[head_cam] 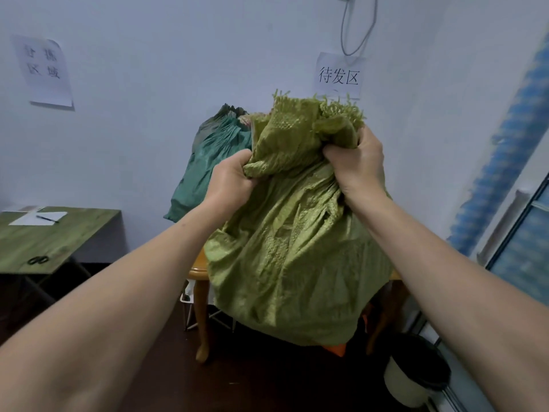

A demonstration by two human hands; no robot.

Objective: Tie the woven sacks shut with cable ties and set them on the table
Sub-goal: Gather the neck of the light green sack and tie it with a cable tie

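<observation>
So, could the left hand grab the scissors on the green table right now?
Probably not yet. The left hand grips the sack by its neck, so it must let go first. Otherwise the way looks free: nothing stands between it and the scissors on the green table.

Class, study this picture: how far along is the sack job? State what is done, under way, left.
Done: a dark green sack stands on the table, its neck bunched. Under way: the left hand and right hand grip the gathered neck of the light green sack at the table's edge. Left: no cable tie shows on it, so tying may remain, then setting it down.
</observation>
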